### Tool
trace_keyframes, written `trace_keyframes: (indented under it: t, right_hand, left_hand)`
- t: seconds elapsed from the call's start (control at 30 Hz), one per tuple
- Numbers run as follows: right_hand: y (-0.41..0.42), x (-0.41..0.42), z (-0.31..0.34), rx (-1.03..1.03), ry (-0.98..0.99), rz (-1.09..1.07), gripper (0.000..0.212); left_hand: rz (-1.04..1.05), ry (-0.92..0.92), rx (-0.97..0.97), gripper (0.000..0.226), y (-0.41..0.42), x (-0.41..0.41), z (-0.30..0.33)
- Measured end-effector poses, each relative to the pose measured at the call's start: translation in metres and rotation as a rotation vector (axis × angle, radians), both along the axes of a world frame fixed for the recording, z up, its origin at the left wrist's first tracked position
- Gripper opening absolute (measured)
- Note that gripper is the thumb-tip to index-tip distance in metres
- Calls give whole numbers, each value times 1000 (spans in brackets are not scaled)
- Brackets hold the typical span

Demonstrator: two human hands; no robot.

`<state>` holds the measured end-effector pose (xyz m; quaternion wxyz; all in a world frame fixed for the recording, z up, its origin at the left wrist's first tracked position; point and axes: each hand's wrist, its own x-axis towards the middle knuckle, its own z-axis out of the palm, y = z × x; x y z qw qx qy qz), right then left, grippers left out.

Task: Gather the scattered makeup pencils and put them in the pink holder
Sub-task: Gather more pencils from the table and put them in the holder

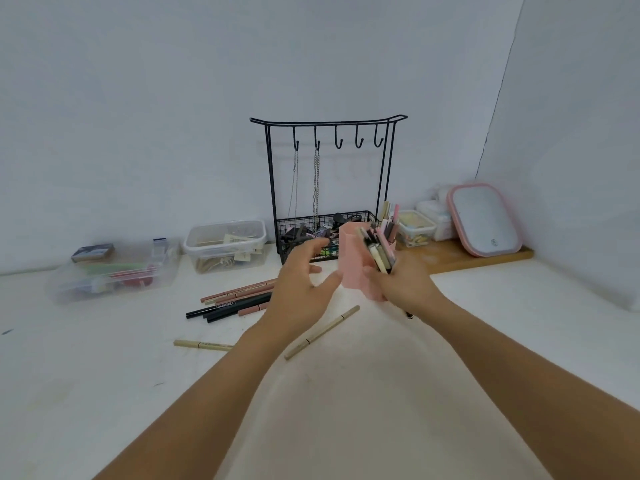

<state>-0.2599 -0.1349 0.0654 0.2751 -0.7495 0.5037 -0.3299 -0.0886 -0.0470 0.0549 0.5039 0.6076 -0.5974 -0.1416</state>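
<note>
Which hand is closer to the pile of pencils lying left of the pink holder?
Left. The left hand hovers open right beside the pile of pencils; the right hand, gripping a bundle, is beyond the pink holder.

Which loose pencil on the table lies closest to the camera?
The beige pencil lying diagonally between the forearms; the other beige pencil lies further left, the pink-and-black cluster further back.

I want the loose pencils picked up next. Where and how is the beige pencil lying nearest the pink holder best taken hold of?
Take the beige pencil at mid-shaft, from above, fingers across its thin width. It lies flat and diagonal on the table, clear of other pencils, so both sides look open.
</note>
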Motion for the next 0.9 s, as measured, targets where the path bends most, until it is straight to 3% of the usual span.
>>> trace_keyframes:
  t: [0.1,0.2,0.33,0.4,0.5,0.57,0.63,0.77,0.9]
  right_hand:
    - [-10,2,-3,69,97,43,10]
    - [-10,-3,-8,55,116,51,19]
    - [2,-16,-3,47,92,47,21]
    - [10,-22,13,-31,-9,-8,19]
    - [13,-20,53,-36,-417,-19,29]
    - [6,-9,81,99,-775,103,30]
    - [-8,7,97,225,-972,200,28]
    - [-40,37,95,350,-1049,156,30]
    - [-57,46,82,319,-1040,55,29]
  left_hand:
    - [-12,-413,38,75,-23,4,1]
    - [-41,-582,122,75,-46,1,7]
    - [-130,-525,200,57,-64,-4,8]
    - [-141,-478,163,42,-67,-6,6]
    - [-125,-402,98,45,-66,-8,3]
    - [-103,-352,94,54,-66,-8,0]
    - [-92,-282,95,57,-66,-8,-1]
    - [-83,-128,114,66,-67,-6,1]
    - [-73,-150,106,62,-65,-2,1]
